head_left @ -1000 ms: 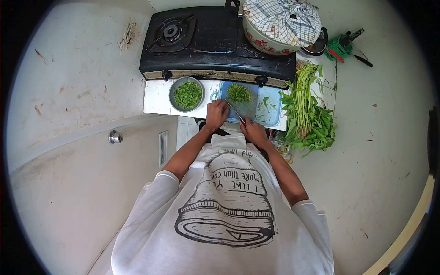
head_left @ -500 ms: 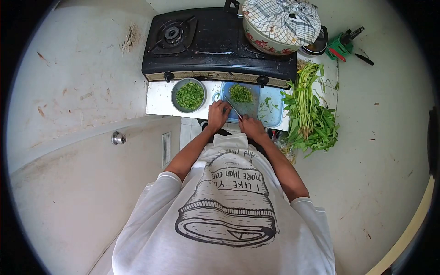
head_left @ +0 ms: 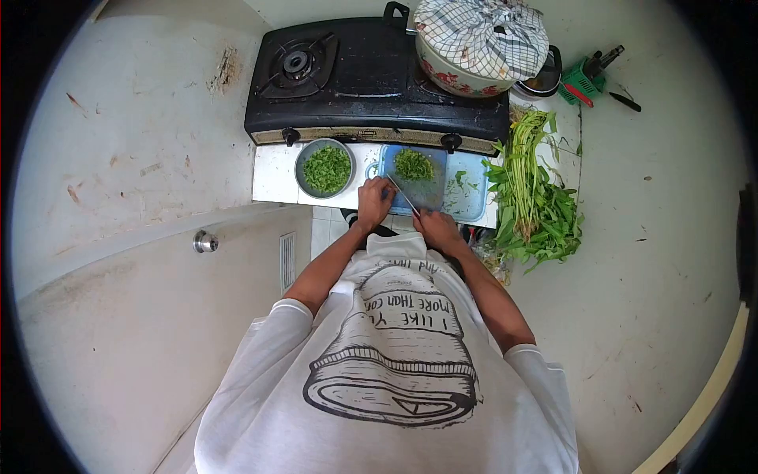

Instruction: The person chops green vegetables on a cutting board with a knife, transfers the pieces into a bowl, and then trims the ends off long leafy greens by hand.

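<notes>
My right hand is closed round the handle of a knife. The blade slants up and left across a blue cutting board, its tip close to my left hand. That hand is curled at the board's left edge, fingers bent together; whatever they pinch is too small to make out. Finely chopped greens lie heaped on the board, just beyond the blade. Left of the board stands a grey bowl filled with chopped greens.
Behind the board is a black gas stove bearing a cloth-covered flowered pot. Long-stemmed leafy greens lie at the right. A light blue tray with leaf scraps sits under the board. A green basket holds utensils.
My right hand and the knife have shifted slightly toward my body. My left hand stays near the blade tip, fingers still bent. The greens look the same.
</notes>
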`<state>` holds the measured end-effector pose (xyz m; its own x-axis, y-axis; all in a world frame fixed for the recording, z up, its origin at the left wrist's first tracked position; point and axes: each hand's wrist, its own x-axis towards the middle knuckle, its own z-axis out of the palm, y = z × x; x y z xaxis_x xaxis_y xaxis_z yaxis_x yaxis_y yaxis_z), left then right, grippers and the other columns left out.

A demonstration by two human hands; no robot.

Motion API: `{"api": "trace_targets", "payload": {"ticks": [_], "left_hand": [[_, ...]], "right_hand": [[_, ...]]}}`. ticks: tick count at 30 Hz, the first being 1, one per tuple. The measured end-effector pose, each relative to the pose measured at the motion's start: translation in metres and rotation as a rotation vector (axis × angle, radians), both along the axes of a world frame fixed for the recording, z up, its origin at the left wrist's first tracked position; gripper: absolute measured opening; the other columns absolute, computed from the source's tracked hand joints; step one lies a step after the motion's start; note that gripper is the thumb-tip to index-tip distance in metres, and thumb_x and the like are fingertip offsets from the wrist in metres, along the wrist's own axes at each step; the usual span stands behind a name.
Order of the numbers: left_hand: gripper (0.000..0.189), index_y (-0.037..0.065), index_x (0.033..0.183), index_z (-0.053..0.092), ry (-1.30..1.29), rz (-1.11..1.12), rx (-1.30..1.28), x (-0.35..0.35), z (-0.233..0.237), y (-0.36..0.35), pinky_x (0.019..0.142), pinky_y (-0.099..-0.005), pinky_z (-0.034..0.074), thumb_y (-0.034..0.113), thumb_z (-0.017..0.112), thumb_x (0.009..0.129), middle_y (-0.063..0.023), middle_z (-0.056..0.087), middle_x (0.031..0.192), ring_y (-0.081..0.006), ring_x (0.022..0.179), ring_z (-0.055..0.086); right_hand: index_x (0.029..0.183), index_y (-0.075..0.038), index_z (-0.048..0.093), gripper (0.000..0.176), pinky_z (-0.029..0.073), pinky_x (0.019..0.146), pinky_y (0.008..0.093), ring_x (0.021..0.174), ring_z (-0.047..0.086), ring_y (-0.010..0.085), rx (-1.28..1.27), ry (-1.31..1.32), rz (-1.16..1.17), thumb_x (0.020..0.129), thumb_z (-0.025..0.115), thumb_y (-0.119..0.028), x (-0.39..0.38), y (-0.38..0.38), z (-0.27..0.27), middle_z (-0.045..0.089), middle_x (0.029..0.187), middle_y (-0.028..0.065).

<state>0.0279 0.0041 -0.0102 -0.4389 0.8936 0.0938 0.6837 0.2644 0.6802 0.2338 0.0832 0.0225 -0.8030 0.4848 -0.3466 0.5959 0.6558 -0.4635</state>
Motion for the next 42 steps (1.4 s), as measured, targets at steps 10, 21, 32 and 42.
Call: {"api": "trace_targets", "payload": {"ticks": [10, 21, 32, 42], "left_hand": [[0.008, 0.01, 0.091, 0.072, 0.059, -0.074, 0.028, -0.001, 0.009, -0.002, 0.079, -0.0455, 0.047, 0.012, 0.074, 0.083, -0.0073, 0.066, 0.093, -0.031, 0.09, 0.061], [0.007, 0.009, 0.087, 0.075, 0.013, -0.08, 0.014, -0.007, 0.002, -0.004, 0.077, -0.0438, 0.049, 0.009, 0.074, 0.08, -0.0083, 0.07, 0.085, -0.0302, 0.085, 0.065], [0.006, 0.007, 0.085, 0.073, 0.0, -0.082, -0.02, -0.007, 0.005, -0.002, 0.075, -0.0453, 0.05, 0.007, 0.074, 0.079, -0.0107, 0.07, 0.084, -0.0324, 0.082, 0.066], [0.007, 0.007, 0.085, 0.073, -0.043, -0.046, 0.021, -0.005, 0.008, -0.002, 0.075, -0.0433, 0.051, 0.003, 0.073, 0.078, -0.0091, 0.07, 0.083, -0.0311, 0.083, 0.066]], "right_hand": [[0.093, 0.004, 0.063, 0.041, 0.058, 0.067, 0.0542, 0.068, 0.071, 0.0434, 0.036, 0.049, -0.057, 0.103, 0.05, -0.035, -0.025, 0.0, -0.025, 0.07, 0.075, 0.0271], [0.098, 0.002, 0.065, 0.04, 0.059, 0.071, 0.0536, 0.073, 0.072, 0.0433, 0.008, -0.036, -0.071, 0.101, 0.051, -0.035, -0.009, 0.002, -0.015, 0.071, 0.076, 0.0252], [0.095, 0.003, 0.064, 0.038, 0.058, 0.066, 0.0529, 0.069, 0.071, 0.043, 0.013, 0.024, -0.007, 0.1, 0.053, -0.034, -0.011, -0.001, -0.015, 0.07, 0.073, 0.0254], [0.093, 0.003, 0.066, 0.039, 0.058, 0.068, 0.0529, 0.07, 0.072, 0.0427, 0.03, 0.036, -0.037, 0.1, 0.053, -0.033, -0.012, 0.0, -0.019, 0.071, 0.074, 0.025]]}}
